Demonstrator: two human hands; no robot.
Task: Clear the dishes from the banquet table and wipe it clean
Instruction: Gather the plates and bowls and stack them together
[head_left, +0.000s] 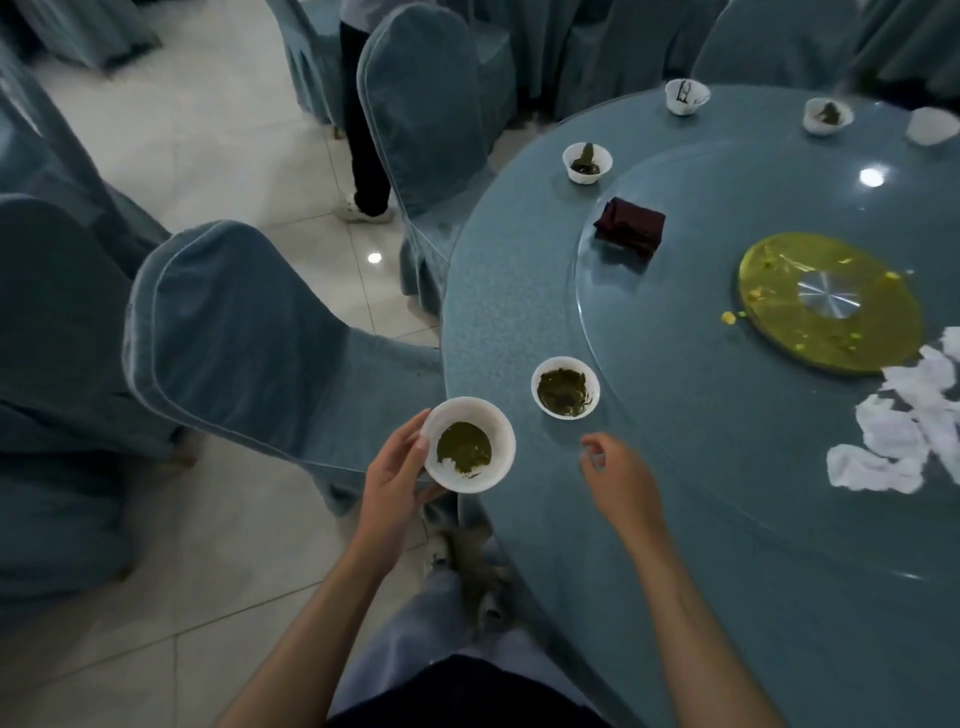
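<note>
My left hand (395, 475) grips a small white bowl (469, 445) with green residue, held just off the edge of the round blue banquet table (519, 291). My right hand (618, 475) hovers over the table with loosely curled fingers, holding nothing, a short way below a second white bowl (565, 387) of green residue that sits on the table. Further bowls stand along the rim: one (587, 162), another (687, 96) and a third (827, 116). A folded dark red cloth (630, 226) lies on the glass turntable (691, 332).
Crumpled white napkins (904, 431) lie at the right on the turntable, beside a yellow disc (831, 301) with food scraps. Blue-covered chairs (244, 338) (431, 104) stand close to the table's left side. A person's legs (363, 156) are behind the far chair on the tiled floor.
</note>
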